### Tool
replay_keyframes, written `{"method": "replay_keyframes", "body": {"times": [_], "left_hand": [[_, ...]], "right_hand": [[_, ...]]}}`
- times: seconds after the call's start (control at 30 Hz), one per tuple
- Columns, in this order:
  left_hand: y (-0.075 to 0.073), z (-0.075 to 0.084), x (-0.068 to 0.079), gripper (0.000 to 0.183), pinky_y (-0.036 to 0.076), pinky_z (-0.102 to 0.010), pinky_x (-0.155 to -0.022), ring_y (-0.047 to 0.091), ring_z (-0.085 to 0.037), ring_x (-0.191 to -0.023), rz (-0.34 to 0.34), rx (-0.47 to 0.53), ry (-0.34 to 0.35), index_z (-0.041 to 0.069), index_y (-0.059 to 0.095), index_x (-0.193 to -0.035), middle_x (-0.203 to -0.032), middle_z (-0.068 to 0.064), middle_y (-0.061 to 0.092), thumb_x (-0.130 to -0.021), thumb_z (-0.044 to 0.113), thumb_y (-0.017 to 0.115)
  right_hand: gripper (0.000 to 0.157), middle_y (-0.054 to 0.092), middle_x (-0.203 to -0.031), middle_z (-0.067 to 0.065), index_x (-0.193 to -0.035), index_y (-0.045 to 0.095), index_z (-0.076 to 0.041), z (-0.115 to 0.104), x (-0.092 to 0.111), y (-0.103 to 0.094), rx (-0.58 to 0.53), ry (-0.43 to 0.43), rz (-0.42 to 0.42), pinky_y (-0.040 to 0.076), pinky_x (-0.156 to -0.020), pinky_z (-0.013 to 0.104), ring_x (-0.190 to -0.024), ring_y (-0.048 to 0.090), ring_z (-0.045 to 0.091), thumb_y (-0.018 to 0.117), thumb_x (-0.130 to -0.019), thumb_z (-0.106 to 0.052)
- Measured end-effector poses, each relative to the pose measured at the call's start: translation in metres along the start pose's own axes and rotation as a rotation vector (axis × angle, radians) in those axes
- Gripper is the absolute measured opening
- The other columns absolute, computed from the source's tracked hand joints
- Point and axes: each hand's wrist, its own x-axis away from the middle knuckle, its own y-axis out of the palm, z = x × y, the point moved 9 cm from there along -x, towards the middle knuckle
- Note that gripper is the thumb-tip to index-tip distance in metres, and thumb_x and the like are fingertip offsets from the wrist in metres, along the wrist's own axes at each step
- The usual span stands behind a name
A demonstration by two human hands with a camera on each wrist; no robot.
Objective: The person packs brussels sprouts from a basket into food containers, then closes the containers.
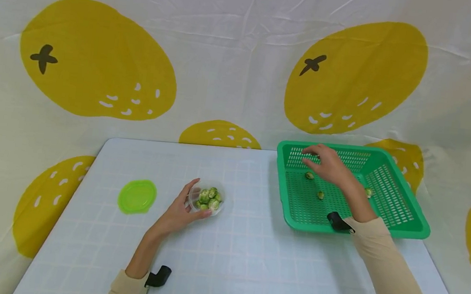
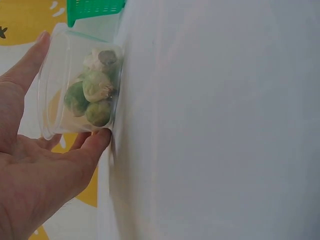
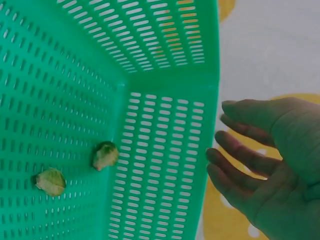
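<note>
My left hand grips a clear plastic tub from its left side, thumb and fingers spread around it. Several Brussels sprouts lie inside the tub; through its wall in the left wrist view they sit heaped at the bottom. Over the far left part of a green basket hovers my right hand, its fingers loosely bent and apart. Between those fingers nothing shows in the right wrist view. Loose sprouts rest on the basket floor, one just below the fingers and another nearer me.
A bright green round lid lies flat on the table, left of the tub. The basket's raised slotted walls stand at the table's far right, with one more sprout near my right forearm. A cloth with yellow fruit prints hangs behind.
</note>
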Motion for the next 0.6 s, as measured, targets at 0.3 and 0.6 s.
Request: {"method": "replay_keyframes", "body": {"times": [0.3, 0.6], "left_hand": [[0.0, 0.0, -0.001, 0.103, 0.027, -0.057, -0.121, 0.016, -0.036, -0.155, -0.001, 0.002, -0.007, 0.025, 0.016, -0.165, -0.169, -0.015, 0.016, -0.088, 0.03, 0.085], [0.0, 0.0, -0.001, 0.101, 0.025, -0.058, -0.121, 0.017, -0.037, -0.155, 0.002, 0.003, -0.015, 0.024, 0.018, -0.164, -0.166, -0.017, 0.024, -0.089, 0.028, 0.084]], "right_hand": [[0.03, 0.063, -0.126, 0.032, -0.125, 0.064, 0.013, 0.019, -0.007, 0.009, -0.021, 0.029, -0.079, 0.046, -0.102, 0.062, -0.12, 0.056, 0.049, 0.063, -0.102, -0.007], [0.029, 0.064, -0.12, 0.031, -0.121, 0.064, 0.014, 0.037, -0.009, 0.018, -0.007, 0.039, -0.157, 0.048, -0.096, 0.062, -0.114, 0.059, 0.05, 0.063, -0.102, -0.008]]}}
